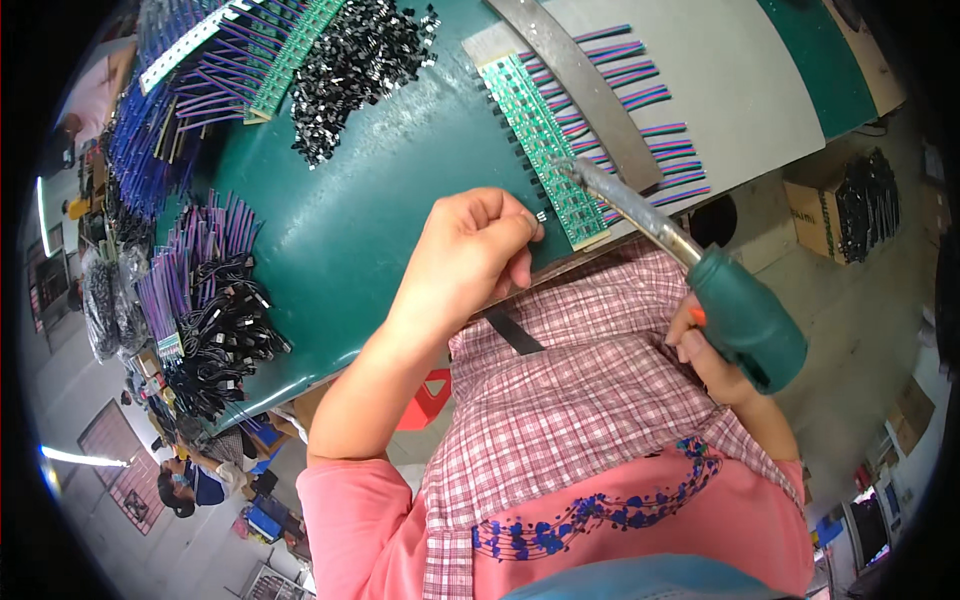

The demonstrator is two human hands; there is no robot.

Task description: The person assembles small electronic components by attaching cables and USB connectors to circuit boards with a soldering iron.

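My left hand (470, 250) is closed in a pinch over the green table mat, beside the near end of a green circuit board panel (530, 125). A small part with a silvery metal end (541, 216) shows at its fingertips. My right hand (708, 358) is wrapped round the green handle of a soldering iron (748, 318), mostly hidden behind it. The iron's tip hangs over the panel's right side. Small black parts line the panel's left edge, and blue, pink and black wires (685, 165) stick out to the right. Across those wires lies a curved-looking grey metal bar (600, 100).
A heap of small black connectors (365, 70) lies at the far middle. Wired boards (290, 65) are stacked at far left, with bundled black cables (215, 335) nearer. An open cardboard box (815, 215) stands on the floor at right. Other people (195, 485) sit at left.
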